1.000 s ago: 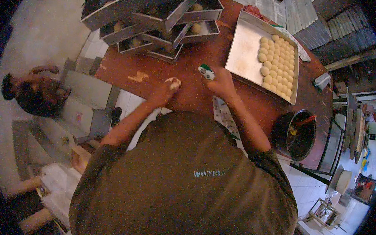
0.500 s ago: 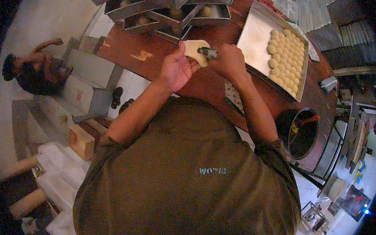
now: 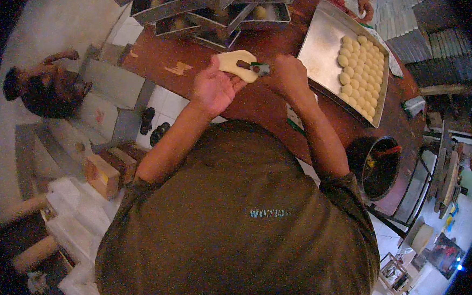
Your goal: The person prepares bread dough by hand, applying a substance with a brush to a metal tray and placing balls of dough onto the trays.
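Note:
My left hand (image 3: 213, 91) is palm up, its thumb and fingers holding a flattened piece of pale dough (image 3: 230, 62) over the table. Dark brown filling (image 3: 245, 65) lies on the dough's right part. My right hand (image 3: 289, 76) is closed round a small tool with a flat metal blade (image 3: 264, 69), which touches the dough beside the filling. Its handle is hidden in my fist. To the right, rows of round dough balls (image 3: 358, 74) fill one side of a shallow metal tray (image 3: 322, 47).
Metal pans (image 3: 222, 19) holding dough pieces are stacked at the far left of the brown table (image 3: 160, 62). A dark bucket (image 3: 379, 180) containing a red-handled item stands at the right. Another person's hand (image 3: 365, 8) is beyond the tray; a person (image 3: 48, 87) is at the left.
Brown filling now shows on the dough as the blade has drawn back a little to the right. My left hand has shifted slightly left. Another person's hand has appeared behind the tray.

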Motion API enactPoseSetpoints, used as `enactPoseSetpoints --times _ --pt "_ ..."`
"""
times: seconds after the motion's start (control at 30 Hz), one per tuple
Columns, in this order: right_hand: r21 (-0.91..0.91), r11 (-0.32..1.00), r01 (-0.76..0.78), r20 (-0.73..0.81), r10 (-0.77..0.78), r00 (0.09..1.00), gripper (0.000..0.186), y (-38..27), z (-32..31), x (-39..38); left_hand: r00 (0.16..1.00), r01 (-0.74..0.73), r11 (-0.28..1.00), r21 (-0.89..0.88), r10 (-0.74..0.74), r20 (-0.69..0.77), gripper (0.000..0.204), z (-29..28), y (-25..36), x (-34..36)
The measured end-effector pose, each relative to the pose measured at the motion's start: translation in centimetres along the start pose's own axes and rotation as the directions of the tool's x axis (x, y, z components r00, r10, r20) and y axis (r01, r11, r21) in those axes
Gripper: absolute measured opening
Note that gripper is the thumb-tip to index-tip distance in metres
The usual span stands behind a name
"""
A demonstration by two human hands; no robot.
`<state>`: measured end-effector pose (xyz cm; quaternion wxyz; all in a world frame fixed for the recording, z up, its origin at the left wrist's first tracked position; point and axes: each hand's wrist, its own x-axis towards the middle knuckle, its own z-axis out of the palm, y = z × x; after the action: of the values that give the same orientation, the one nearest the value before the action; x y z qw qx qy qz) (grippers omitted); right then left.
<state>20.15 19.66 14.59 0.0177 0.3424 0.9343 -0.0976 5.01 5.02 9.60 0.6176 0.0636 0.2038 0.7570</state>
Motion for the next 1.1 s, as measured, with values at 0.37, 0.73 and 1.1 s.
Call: enactPoseSetpoints --times 0.37,0.73,1.1 --pt "0.164 0.814 0.557 -0.695 -0.305 0.651 0.039 -4.3 -2.6 -0.6 0.940 0.156 0.927 -0.341 -0.033 0.340 0.053 -3.0 8.2 -0.6" --pt "0.913 0.380 0.150 -0.092 -0.165 0.982 0.031 -2.2 0.1 0.4 0.991 -0.115 0.418 0.901 0.108 0.076 0.034 2.3 4.4 -2.4" --pt "0.726 0.562 0.397 -0.448 -0.052 0.892 0.028 -2.2 2.2 -2.9 0.984 0.180 0.969 0.167 -0.176 -0.041 0.046 3.4 3.4 -2.5"
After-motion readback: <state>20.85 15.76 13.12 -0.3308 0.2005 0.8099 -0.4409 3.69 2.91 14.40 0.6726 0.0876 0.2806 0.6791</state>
